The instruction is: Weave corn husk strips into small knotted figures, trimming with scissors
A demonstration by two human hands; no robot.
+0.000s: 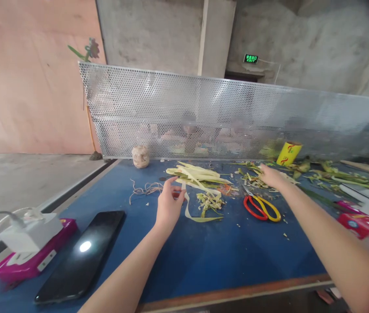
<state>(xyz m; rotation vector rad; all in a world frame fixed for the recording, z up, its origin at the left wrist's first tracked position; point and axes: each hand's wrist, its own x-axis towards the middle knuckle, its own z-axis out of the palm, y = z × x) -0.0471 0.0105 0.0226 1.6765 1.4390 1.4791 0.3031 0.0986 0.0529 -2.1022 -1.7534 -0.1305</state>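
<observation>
My left hand [169, 202] is curled, its thumb and fingers closed at the upper end of a pale green, husk-like strip [187, 212]. The strip bends down and trails right along the blue table. Just beyond lies a pile of flat pale strips [200, 174], with a small heap of curly scraps [209, 202] in front. My right hand [272, 177] reaches over more green scraps [251, 178] at the back; its fingertips are blurred and partly hidden. Scissors [262, 208] with one red and one yellow handle lie between the hands.
Loose string [145, 189] and a pale roll [140, 156] are left of the pile. A black phone [85, 256] and a magenta power strip [34, 256] occupy the left. Rightward are a yellow roll [288, 154], green stalks [350, 176] and a red object [365, 227]. A perforated metal screen [171, 113] borders the back.
</observation>
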